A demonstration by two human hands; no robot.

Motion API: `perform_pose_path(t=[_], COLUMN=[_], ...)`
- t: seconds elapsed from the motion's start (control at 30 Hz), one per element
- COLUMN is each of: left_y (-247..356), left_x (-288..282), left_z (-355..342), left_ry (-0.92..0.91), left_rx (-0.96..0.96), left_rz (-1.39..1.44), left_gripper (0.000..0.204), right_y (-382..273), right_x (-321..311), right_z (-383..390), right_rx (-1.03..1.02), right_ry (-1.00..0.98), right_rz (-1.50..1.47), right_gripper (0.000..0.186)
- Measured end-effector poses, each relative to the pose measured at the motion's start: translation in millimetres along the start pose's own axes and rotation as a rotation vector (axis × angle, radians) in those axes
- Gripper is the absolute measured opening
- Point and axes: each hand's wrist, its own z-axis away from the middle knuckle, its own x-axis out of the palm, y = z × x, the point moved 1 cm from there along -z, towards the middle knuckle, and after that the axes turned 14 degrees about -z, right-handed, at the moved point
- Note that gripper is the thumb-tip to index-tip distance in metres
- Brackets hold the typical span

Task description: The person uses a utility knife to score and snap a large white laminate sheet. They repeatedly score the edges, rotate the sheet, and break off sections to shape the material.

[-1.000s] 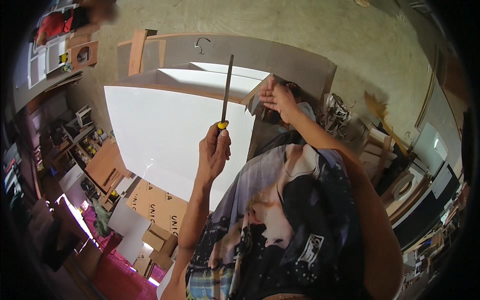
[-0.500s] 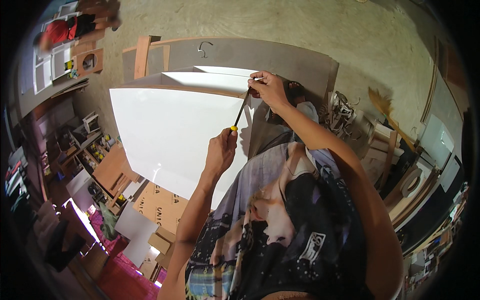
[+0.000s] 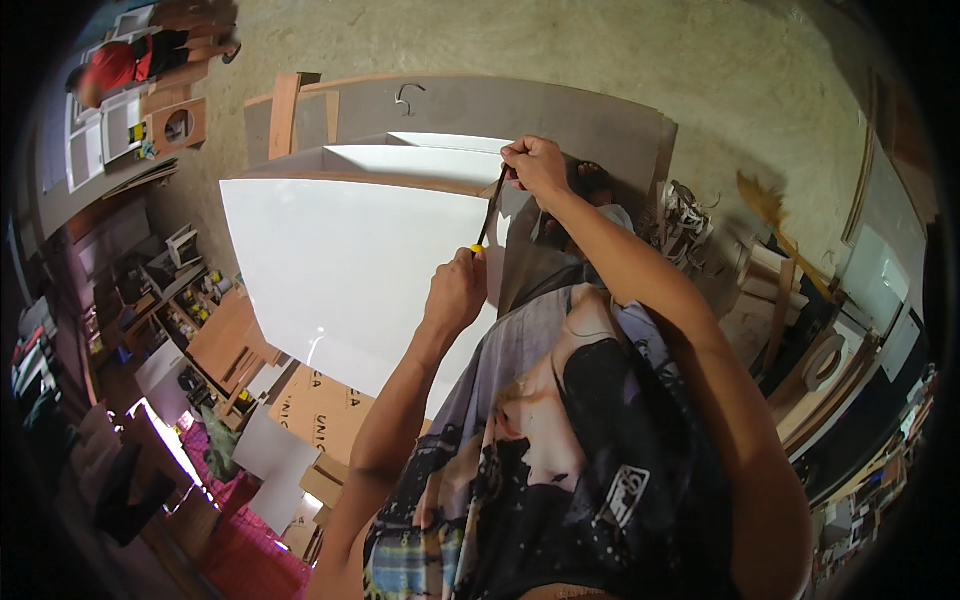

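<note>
My left hand [image 3: 456,296] is closed round the handle of a file [image 3: 491,212], a long dark blade with a yellow collar at the handle end. The fingers of my right hand [image 3: 537,168] pinch the blade's far end. Between them the blade slants along the right edge of a large white panel [image 3: 350,255], near its upper corner. This panel is one side of a white box-like cabinet with a brown edge [image 3: 400,183] along its top. Whether the blade touches the panel edge I cannot tell.
A grey board [image 3: 560,110] lies under the cabinet, with a wooden strip [image 3: 285,115] on it. A broom [image 3: 765,205] and stacked scrap boards stand on the right. Cardboard [image 3: 322,410] and tools lie on the left. A person in red [image 3: 115,65] is at the far left.
My left hand has moved slightly up and right with the file's handle, and the blade stands steeper. My right fingers have closed further over its far end. The other person has shifted slightly.
</note>
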Motion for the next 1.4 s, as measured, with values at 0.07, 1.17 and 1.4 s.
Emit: perform_pose_path(t=[0.07,1.17,1.4], left_y=[-8,-17,-23], left_x=[7,-9,16], left_z=[-5,47,48], left_ry=[0.013,-0.055,-0.079], left_rx=[0.043,-0.068,-0.059], left_rz=[-0.016,0.083,0.046], left_gripper=[0.037,0.037,0.037], right_y=[12,38,42], right_x=[-3,-3,-6], right_z=[-9,36,42], right_rx=[0.022,-0.295,-0.302], right_ry=[0.033,-0.082,-0.036], right_rz=[0.022,0.088,0.337], right_gripper=[0.016,0.022,0.017])
